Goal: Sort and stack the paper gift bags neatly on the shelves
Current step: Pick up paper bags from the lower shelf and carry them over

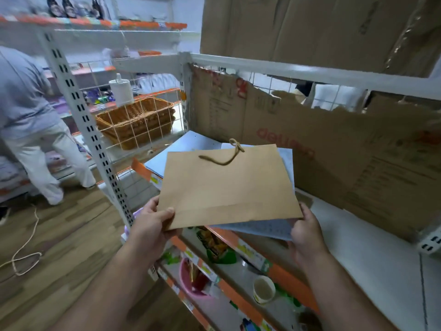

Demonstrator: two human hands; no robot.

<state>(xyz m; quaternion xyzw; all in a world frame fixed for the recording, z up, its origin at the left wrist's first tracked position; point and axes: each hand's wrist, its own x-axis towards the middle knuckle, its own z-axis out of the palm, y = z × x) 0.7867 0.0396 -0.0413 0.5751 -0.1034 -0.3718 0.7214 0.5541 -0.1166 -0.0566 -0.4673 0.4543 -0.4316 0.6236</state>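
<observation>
Brown bag [229,185] flat, held over blue bag [267,229], handle end far. My left hand [152,225] pinches near-left corner, right hand [307,231] near-right. Blue stack [183,145] on shelf [372,237] lies just beyond, far-left; long axis left-right.

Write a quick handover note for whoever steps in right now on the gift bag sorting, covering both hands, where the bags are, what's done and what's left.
Left hand: grips the near left corner of the brown paper bag.
Right hand: holds the near right corner, with a light blue bag underneath.
Both bags are held flat over the front edge of the white shelf.
Done: some light blue bags already lie flat at the shelf's left end.
Left: set the held bags down, sorted by colour it seems, and square up the stacks.
</observation>
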